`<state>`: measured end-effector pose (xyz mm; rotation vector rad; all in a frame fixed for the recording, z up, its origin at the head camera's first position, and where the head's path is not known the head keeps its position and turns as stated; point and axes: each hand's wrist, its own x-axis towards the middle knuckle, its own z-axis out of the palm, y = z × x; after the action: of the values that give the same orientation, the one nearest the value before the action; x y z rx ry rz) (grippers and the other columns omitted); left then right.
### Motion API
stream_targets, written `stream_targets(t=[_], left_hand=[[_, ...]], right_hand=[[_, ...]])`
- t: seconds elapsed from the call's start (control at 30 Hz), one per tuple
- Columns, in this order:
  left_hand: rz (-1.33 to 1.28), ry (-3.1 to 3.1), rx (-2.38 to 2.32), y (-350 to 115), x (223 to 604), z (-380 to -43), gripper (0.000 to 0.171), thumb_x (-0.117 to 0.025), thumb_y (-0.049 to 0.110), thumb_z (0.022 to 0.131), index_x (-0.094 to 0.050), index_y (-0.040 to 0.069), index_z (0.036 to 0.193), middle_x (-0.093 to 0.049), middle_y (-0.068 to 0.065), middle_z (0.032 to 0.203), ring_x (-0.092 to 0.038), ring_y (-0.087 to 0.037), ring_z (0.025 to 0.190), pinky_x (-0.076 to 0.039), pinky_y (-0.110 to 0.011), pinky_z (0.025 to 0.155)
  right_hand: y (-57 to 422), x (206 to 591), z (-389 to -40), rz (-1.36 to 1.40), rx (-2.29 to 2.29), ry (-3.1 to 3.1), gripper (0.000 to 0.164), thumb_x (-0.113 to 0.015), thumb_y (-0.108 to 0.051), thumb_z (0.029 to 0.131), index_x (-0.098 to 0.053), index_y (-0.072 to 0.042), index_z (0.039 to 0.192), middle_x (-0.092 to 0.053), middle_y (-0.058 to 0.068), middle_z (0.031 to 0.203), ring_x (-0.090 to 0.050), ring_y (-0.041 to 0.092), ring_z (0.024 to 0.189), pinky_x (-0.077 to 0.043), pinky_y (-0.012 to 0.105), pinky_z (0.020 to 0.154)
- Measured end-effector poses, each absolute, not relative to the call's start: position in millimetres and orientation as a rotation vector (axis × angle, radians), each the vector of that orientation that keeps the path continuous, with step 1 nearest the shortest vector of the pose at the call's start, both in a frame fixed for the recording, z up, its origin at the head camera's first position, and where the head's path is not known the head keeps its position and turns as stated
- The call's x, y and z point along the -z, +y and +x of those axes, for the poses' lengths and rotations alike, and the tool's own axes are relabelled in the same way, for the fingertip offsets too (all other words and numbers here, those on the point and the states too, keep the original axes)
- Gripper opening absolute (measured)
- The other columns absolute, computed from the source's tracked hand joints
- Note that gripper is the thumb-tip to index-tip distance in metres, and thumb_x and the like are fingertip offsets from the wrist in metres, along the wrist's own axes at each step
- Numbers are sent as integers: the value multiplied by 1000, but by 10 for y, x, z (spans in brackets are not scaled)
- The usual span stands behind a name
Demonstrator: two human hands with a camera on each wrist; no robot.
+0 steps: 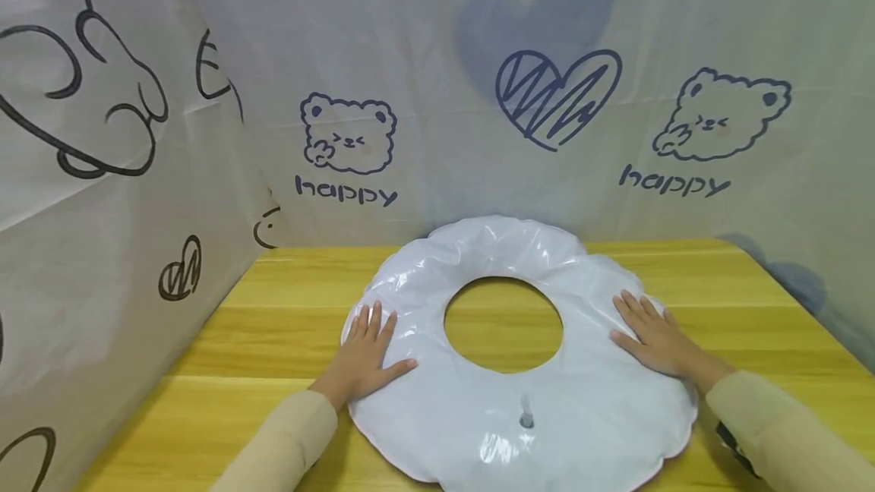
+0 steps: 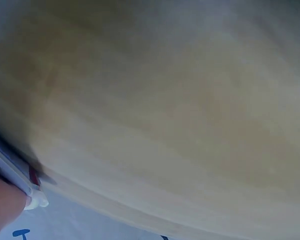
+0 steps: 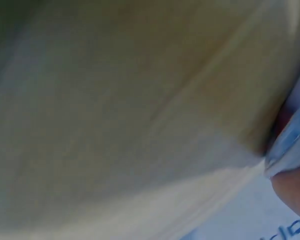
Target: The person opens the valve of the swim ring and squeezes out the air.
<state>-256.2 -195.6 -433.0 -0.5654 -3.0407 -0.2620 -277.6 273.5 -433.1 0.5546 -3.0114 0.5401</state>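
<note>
A white inflatable swim ring lies on the wooden table, its round hole showing the tabletop. The plastic is glossy and creased, with a small clear valve sticking up on the near side. My left hand rests on the ring's left side, fingers straight and spread, thumb pointing toward the hole. On the right side my right hand lies flat with its fingers extended toward the far left. In the left wrist view, part of the left hand shows beside the ring's edge; the right wrist view shows part of the right hand.
The yellow wood-grain table stretches out around the ring. Behind it and to the left hang pale cloth sheets printed with hearts, bear faces and the word "happy". A dark object shows under the right sleeve.
</note>
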Motion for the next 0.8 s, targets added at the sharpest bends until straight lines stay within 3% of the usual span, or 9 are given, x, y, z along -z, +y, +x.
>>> stream_targets(t=[0.23, 0.43, 0.6, 0.8], left_hand=[[-529, -3149, 359, -1962, 4344, -2575, 83, -43, 60, 88, -25, 4, 146, -7, -25, 154, -4, -43, 142, -7, -55, 114], [-524, -3080, 408, -2026, 4334, -2609, 81, -43, 54, 91, -21, -1, 146, -2, -28, 153, 0, -45, 141, -5, -55, 114], [-540, -2997, 361, -1995, 4264, -2581, 84, -46, 53, 89, -19, -2, 146, 0, -33, 151, 3, -49, 139, -2, -58, 113], [-582, -3086, 329, -1834, 4271, -2504, 96, -42, 73, 80, -19, 9, 149, 1, -27, 153, 2, -52, 138, 3, -72, 102]], right_hand=[[2936, 4306, -2782, 405, -674, -3156, 84, -35, -51, 95, -12, 15, 141, -3, 37, 147, 4, 55, 134, 12, 72, 98], [2969, 4249, -2767, 371, -469, -3115, 87, -32, -54, 95, -14, 18, 139, -9, 42, 143, -3, 58, 132, 4, 72, 100], [2770, 4122, -2742, 471, -436, -3014, 81, -37, -50, 95, -16, 11, 143, -7, 38, 147, -3, 56, 134, 2, 69, 104], [2493, 4063, -2761, 609, -488, -3045, 78, -43, -51, 93, -21, 1, 146, -5, 31, 151, 3, 55, 136, 5, 68, 104]])
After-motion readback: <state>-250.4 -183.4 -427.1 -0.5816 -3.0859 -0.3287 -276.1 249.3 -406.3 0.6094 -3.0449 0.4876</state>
